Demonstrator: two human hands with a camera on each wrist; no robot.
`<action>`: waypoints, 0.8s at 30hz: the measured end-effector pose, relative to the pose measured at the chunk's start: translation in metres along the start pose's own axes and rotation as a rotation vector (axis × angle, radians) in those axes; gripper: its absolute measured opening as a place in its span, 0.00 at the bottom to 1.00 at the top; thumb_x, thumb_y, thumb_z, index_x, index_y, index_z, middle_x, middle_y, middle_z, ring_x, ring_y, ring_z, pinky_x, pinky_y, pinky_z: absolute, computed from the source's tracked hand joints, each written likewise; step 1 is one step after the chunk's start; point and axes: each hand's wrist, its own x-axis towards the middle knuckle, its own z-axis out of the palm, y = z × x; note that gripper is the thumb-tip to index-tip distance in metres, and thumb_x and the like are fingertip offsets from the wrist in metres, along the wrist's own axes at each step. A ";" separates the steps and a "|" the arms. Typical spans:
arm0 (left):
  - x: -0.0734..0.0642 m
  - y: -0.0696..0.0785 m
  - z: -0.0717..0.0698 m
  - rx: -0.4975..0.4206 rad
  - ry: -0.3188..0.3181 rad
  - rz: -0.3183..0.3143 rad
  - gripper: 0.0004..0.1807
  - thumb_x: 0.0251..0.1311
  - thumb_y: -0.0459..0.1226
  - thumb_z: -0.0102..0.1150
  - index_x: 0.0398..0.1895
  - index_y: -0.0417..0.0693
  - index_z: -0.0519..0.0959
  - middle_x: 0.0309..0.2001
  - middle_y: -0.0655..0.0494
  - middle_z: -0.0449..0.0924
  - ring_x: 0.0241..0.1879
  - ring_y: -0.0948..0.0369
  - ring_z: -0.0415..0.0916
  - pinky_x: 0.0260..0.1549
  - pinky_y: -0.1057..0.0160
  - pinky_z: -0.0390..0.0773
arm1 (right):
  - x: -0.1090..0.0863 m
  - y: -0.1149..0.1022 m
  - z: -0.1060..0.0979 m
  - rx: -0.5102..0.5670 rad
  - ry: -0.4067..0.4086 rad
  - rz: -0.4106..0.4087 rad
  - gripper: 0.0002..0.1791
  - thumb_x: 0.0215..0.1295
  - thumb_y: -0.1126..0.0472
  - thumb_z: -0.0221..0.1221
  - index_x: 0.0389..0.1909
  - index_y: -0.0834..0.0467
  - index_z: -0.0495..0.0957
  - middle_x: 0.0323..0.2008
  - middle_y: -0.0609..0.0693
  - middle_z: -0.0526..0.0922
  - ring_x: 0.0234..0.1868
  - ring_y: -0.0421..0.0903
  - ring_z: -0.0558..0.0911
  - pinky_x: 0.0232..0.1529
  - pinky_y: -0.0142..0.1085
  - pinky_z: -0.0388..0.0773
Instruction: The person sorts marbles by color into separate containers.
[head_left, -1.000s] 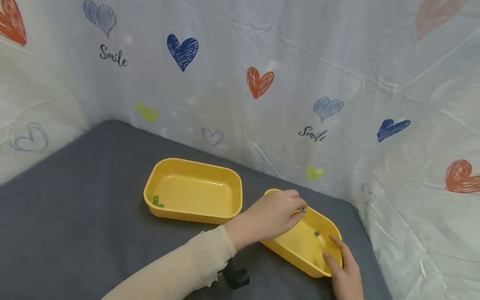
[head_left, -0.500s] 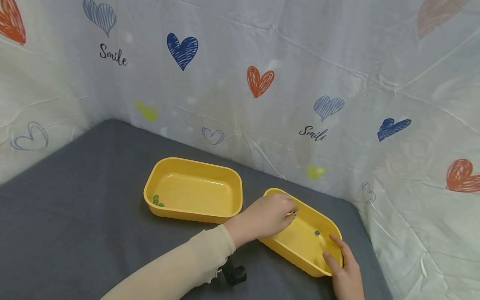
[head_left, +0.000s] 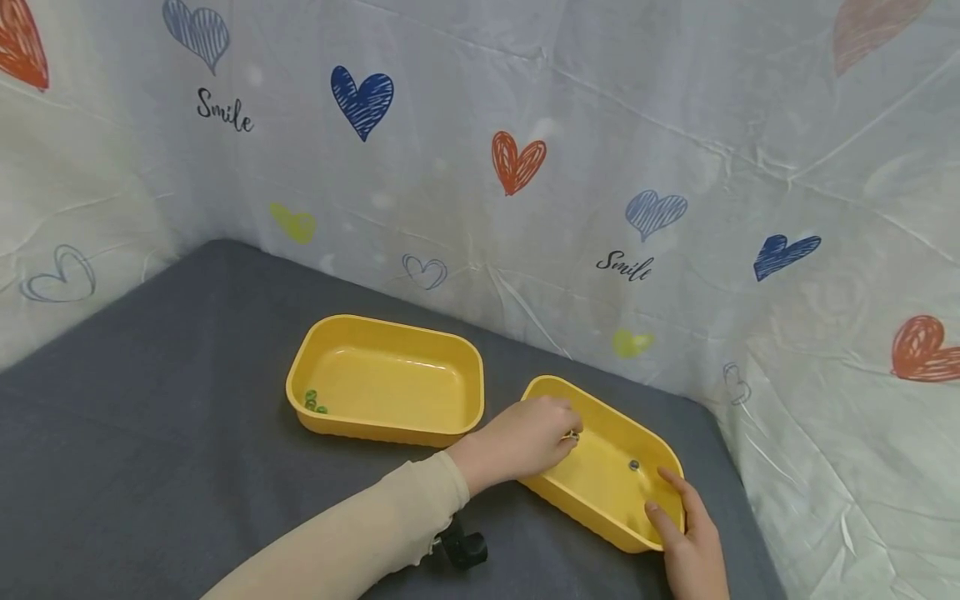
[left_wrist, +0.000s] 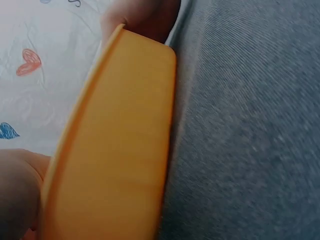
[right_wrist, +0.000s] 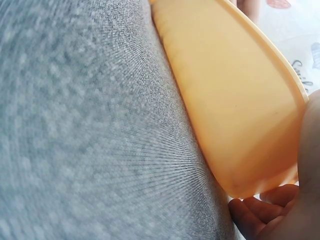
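Observation:
In the head view my left hand [head_left: 525,437] is over the near-left part of the right yellow tray [head_left: 600,517], pinching a small shiny marble [head_left: 573,435] between thumb and fingers. Another dark grey-blue marble [head_left: 634,466] lies on that tray's floor, toward the right end. My right hand [head_left: 692,533] grips this end, thumb and one finger inside over the rim. The right wrist view shows its other fingers [right_wrist: 265,207] curled against the outer wall. Both wrist views see only the tray's outside, so the marbles are hidden there.
A second yellow tray [head_left: 397,432] stands to the left, with several green marbles [head_left: 312,402] in its near-left corner. Dark grey cloth [head_left: 187,467] covers the table. A white curtain [head_left: 450,100] with printed hearts rises behind. A black wrist mount [head_left: 465,548] hangs below my left sleeve.
My left hand has drawn back to the left and slightly down within the right tray, carrying the pinched marble. My right hand and both trays have stayed nearly still.

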 end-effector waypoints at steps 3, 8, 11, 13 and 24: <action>-0.001 -0.002 0.003 0.003 -0.006 -0.007 0.09 0.69 0.40 0.61 0.47 0.51 0.85 0.40 0.62 0.80 0.38 0.69 0.75 0.35 0.72 0.74 | 0.000 0.000 0.001 -0.011 0.011 -0.007 0.39 0.74 0.40 0.52 0.77 0.53 0.52 0.77 0.62 0.48 0.72 0.61 0.53 0.65 0.61 0.55; 0.000 -0.003 0.005 -0.011 -0.008 -0.007 0.07 0.69 0.40 0.60 0.45 0.51 0.85 0.38 0.62 0.78 0.35 0.69 0.73 0.33 0.72 0.73 | 0.000 0.001 0.001 -0.006 0.020 -0.016 0.39 0.74 0.40 0.51 0.77 0.53 0.53 0.76 0.61 0.49 0.71 0.61 0.54 0.65 0.61 0.56; 0.000 -0.003 0.006 -0.018 -0.009 -0.003 0.05 0.69 0.40 0.60 0.42 0.52 0.85 0.35 0.63 0.77 0.33 0.69 0.71 0.31 0.72 0.71 | -0.001 0.001 0.002 -0.001 0.018 -0.014 0.39 0.74 0.40 0.51 0.77 0.53 0.52 0.76 0.62 0.49 0.71 0.61 0.54 0.65 0.60 0.56; -0.001 -0.004 0.007 -0.020 -0.004 0.001 0.05 0.69 0.39 0.60 0.41 0.52 0.84 0.34 0.63 0.77 0.32 0.69 0.70 0.31 0.72 0.71 | -0.001 0.000 0.002 0.002 0.017 -0.010 0.39 0.74 0.40 0.52 0.77 0.53 0.52 0.76 0.62 0.49 0.71 0.61 0.54 0.65 0.60 0.56; 0.000 -0.005 0.010 -0.016 -0.025 -0.009 0.08 0.68 0.40 0.61 0.46 0.50 0.85 0.38 0.61 0.79 0.35 0.68 0.72 0.33 0.72 0.72 | -0.002 -0.001 0.002 0.007 0.014 0.002 0.39 0.74 0.41 0.52 0.77 0.53 0.52 0.76 0.62 0.48 0.70 0.61 0.54 0.65 0.61 0.56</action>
